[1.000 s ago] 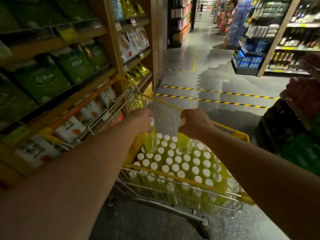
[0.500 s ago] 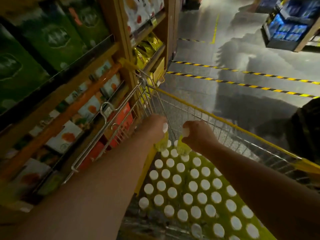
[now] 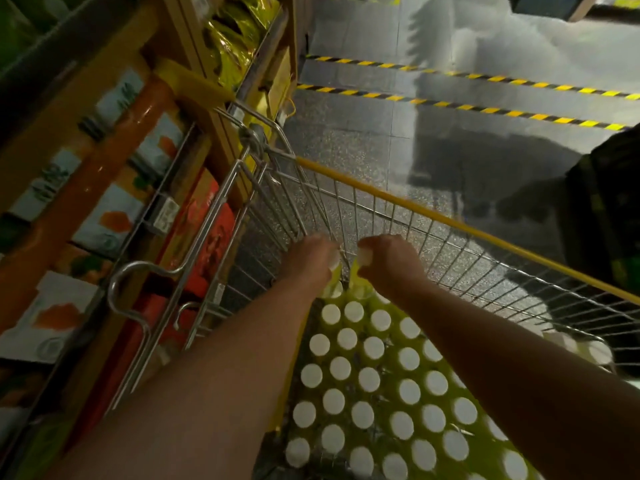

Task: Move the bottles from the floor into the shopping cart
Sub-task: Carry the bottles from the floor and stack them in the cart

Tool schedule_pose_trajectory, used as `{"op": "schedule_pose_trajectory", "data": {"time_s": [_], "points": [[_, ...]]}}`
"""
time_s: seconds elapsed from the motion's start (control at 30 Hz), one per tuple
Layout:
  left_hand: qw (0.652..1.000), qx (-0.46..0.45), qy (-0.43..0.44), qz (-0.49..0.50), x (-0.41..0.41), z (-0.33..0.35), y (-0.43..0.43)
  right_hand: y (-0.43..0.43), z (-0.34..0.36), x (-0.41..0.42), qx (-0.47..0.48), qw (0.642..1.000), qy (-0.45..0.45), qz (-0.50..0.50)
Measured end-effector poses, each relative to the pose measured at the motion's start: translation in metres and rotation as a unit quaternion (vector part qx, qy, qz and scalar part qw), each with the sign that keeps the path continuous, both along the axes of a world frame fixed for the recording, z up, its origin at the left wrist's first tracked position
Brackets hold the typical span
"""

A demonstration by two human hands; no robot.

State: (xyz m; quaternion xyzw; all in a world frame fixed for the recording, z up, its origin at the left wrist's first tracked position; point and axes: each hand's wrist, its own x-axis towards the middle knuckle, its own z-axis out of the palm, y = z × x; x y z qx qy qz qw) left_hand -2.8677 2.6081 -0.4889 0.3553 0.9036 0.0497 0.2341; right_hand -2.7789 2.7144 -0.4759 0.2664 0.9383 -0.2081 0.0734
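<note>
- Here, in a shop aisle, a person leans over a shopping cart (image 3: 450, 221), each hand gripping one yellow-green bottle by the neck, just under its white cap.
- The left hand (image 3: 308, 263) is curled round the left bottle (image 3: 333, 284); the right hand (image 3: 393, 263) is curled round the right bottle (image 3: 356, 282).
- Both bottles hang upright, side by side, inside the cart at its far end, just beyond the packed rows of bottles (image 3: 367, 379) standing there.
- The step in hand looks to be the set-down of this pair.
- The next move calls for a straight drop into the narrow space by the front wire wall, fingers loosening only once the bases rest; a tilt could knock the neighbours.
- Shelves (image 3: 104, 174) line the left. No bottle shows on the floor (image 3: 346, 150), so how many remain cannot be told.
</note>
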Motion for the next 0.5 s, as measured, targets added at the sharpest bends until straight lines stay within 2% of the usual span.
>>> {"op": "schedule_pose_trajectory", "data": {"time_s": [0.27,0.5], "points": [[0.996,0.087,-0.020,0.022,-0.008,-0.021,0.007,0.004,-0.017,-0.014,0.000,1.000,-0.008,0.009],[0.990,0.127,-0.030,0.062,-0.004,-0.027,0.007,0.010,-0.015,-0.012,0.010,1.000,-0.018,0.001]]}}
